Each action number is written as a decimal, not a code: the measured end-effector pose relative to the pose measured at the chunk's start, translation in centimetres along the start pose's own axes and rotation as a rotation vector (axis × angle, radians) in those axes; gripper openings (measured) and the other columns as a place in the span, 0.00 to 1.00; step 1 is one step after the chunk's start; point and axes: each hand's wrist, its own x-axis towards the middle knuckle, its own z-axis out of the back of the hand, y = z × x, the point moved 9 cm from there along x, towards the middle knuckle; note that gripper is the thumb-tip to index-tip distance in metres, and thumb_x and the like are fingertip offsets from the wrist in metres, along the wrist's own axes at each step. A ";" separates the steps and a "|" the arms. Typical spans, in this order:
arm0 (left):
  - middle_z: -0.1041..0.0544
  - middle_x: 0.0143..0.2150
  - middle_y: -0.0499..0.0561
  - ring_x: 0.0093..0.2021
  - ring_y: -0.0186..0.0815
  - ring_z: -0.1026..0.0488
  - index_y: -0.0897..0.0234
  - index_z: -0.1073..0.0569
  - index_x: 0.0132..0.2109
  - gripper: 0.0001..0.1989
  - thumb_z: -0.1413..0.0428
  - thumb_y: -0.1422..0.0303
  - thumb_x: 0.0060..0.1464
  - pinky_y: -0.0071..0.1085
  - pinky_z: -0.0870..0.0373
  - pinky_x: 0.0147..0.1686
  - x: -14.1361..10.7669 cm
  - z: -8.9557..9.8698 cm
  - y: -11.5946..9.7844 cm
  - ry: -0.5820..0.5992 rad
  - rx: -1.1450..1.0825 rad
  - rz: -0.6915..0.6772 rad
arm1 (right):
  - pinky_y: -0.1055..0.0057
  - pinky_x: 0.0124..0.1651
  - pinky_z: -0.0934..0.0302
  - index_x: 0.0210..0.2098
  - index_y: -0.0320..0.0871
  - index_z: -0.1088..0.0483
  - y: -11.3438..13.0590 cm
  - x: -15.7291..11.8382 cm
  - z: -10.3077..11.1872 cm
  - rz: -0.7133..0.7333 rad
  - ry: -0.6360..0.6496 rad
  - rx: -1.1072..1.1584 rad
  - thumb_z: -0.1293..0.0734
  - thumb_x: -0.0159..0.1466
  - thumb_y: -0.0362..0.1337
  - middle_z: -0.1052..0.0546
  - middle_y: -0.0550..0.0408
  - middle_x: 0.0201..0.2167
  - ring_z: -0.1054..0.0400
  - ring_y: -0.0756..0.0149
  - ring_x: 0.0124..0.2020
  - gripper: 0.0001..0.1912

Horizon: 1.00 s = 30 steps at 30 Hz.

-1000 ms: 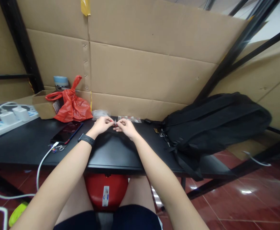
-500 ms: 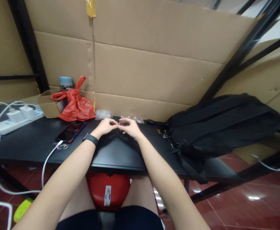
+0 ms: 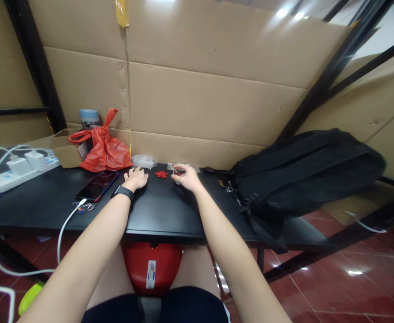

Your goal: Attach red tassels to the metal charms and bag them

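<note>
A pile of small red pieces [image 3: 161, 174] lies on the black table between my two hands. My right hand [image 3: 187, 178] is curled around a small clear container [image 3: 177, 172] just right of the pile; something red shows in it. Its exact kind is partly hidden by the fingers. To the left of the pile, my left hand [image 3: 136, 178] rests on the tabletop with its fingers spread and nothing visible in them. A dark watch [image 3: 124, 192] is on the left wrist. Behind the hands lie a clear plastic bag [image 3: 143, 161] and a flat clear packet [image 3: 197, 169].
At left are a phone [image 3: 99, 185] on a white cable, a power strip [image 3: 24, 172], and a red plastic bag [image 3: 106, 150] by a cardboard box [image 3: 64, 150]. A black backpack [image 3: 311, 175] covers the table's right side. Cardboard [image 3: 197, 98] walls the back.
My hands have come apart: the left moved leftward onto the table, and the right stayed near its place. The pile of red pieces is now uncovered between them. The view has shifted slightly.
</note>
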 end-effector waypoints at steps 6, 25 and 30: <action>0.43 0.75 0.52 0.72 0.54 0.48 0.51 0.35 0.68 0.27 0.60 0.58 0.66 0.57 0.45 0.65 0.1 0.0 0.1 -0.032 -0.084 0.021 | 0.61 0.51 0.32 0.44 0.44 0.22 -0.3 0.1 -0.4 0.015 0.015 -0.001 0.25 0.51 0.34 0.20 0.53 0.41 0.26 0.63 0.37 0.19; 0.18 0.34 0.49 0.38 0.37 0.21 0.61 0.21 0.35 0.07 0.38 0.63 0.51 0.30 0.29 0.44 -2.6 6.0 -4.8 -0.222 -0.443 -0.403 | 0.61 0.50 0.30 0.46 0.44 0.23 -0.3 0.0 0.3 -0.010 0.008 0.003 0.25 0.53 0.35 0.19 0.52 0.41 0.25 0.62 0.38 0.20; 0.17 0.36 0.48 0.43 0.42 0.21 0.58 0.21 0.34 0.12 0.38 0.54 0.51 0.35 0.32 0.49 -3.0 5.0 -5.2 -0.067 -0.160 -0.285 | 0.66 0.45 0.30 0.46 0.43 0.23 0.4 -0.2 -0.1 0.012 0.066 -0.009 0.25 0.53 0.35 0.20 0.52 0.42 0.27 0.67 0.32 0.20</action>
